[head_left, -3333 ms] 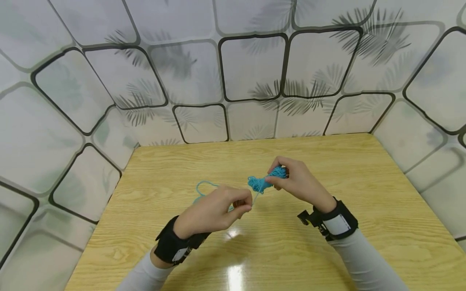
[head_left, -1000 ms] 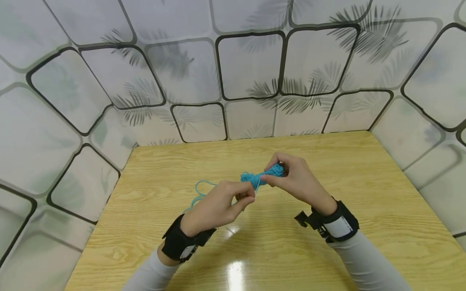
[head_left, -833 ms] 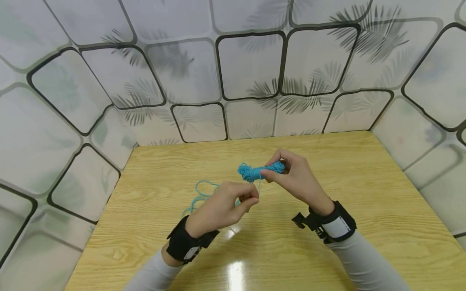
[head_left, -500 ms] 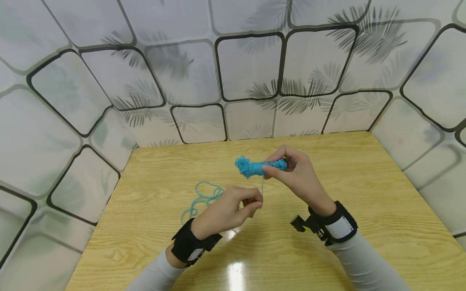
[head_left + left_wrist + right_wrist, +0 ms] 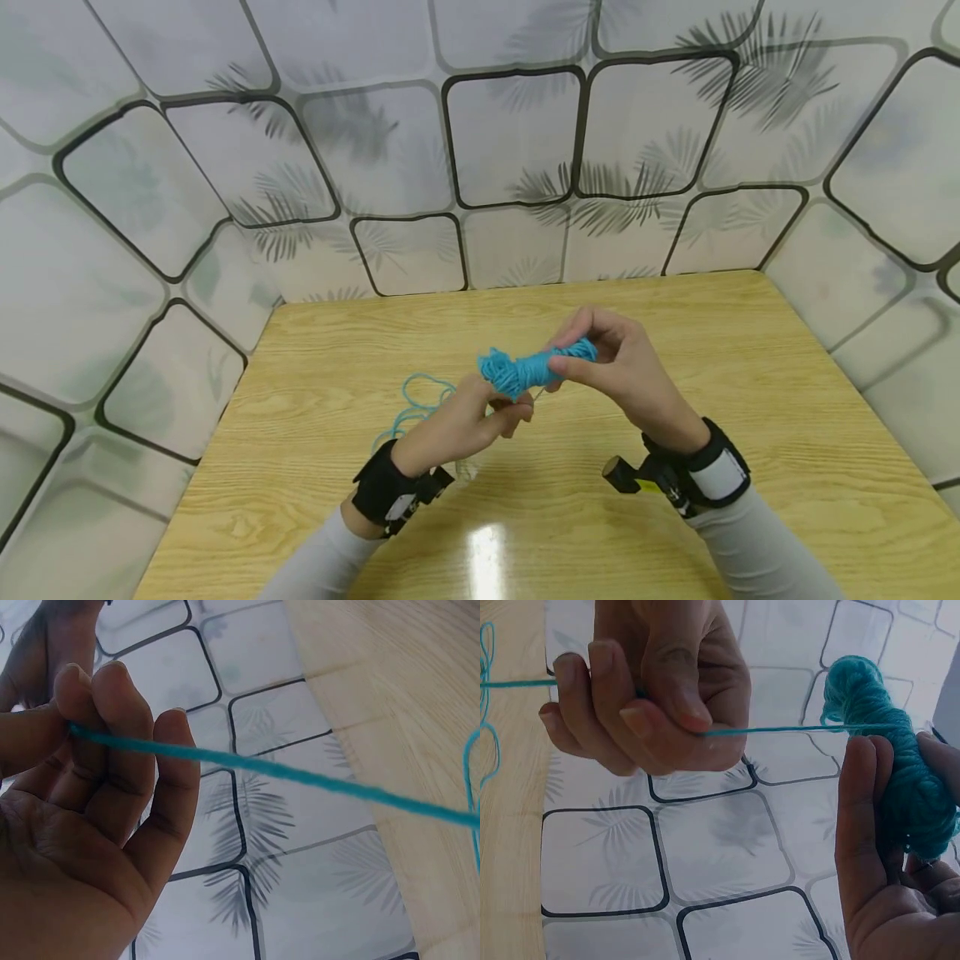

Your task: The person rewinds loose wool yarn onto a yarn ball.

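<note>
A bundle of blue yarn, wrapped round its middle with looped ends, is held above the table by my right hand, thumb on the near side and fingers behind. My left hand pinches the yarn strand between thumb and forefinger, just below and left of the bundle. In the right wrist view the strand runs taut from that pinch to the bundle's wrapped middle. On its other side, the strand trails across the left palm towards the table. The bundle's near end partly covers the left fingers in the head view.
Loose loops of blue yarn lie on the wooden table behind and left of the left hand. A patterned cloth or panel wall encloses the back and sides. Each wrist wears a black camera strap.
The bundle has rolled and tilted, its left end dropping towards me. My left hand has risen slightly closer to it, shortening the visible strand. Earlier, the left hand moved gradually rightward.
</note>
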A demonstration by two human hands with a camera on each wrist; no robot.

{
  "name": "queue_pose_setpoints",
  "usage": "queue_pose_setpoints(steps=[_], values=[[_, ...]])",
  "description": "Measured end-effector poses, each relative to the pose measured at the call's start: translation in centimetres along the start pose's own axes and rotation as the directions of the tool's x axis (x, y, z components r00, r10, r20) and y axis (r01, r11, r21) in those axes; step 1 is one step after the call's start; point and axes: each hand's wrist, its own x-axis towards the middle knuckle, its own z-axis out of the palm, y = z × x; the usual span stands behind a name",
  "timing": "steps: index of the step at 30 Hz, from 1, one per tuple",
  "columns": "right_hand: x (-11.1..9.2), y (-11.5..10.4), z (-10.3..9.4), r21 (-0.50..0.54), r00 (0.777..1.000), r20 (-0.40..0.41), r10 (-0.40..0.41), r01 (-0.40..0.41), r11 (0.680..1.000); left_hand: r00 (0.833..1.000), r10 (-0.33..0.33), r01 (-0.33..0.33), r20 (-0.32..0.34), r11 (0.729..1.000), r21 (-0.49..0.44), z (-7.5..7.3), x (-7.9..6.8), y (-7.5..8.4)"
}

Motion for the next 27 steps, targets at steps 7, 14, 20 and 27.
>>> queue_pose_setpoints(steps=[7, 14, 20, 27], values=[[-0.4, 0.2, 0.6, 0.023, 0.980, 0.199, 0.013, -0.018, 1.000, 1.000, -0.011, 0.011, -0.019, 1.000, -0.005, -1.6, 0.2, -0.6], [-0.9, 1.0, 0.8, -0.179, 0.928, 0.350, 0.131, -0.071, 0.981, 0.999, 0.037, -0.034, -0.038, 0.996, 0.084, -3.4, 0.7, 0.6], [-0.8, 1.6, 0.7, -0.536, 0.941, 0.284, 0.182, -0.002, 0.844, 0.997, 0.066, -0.060, -0.044, 0.991, 0.118, -4.3, 0.7, 2.2], [-0.2, 1.8, 0.6, -0.722, 0.992, 0.128, 0.017, 0.082, 0.687, 0.991, 0.133, -0.127, -0.033, 0.983, 0.135, -3.7, 0.3, 3.5]])
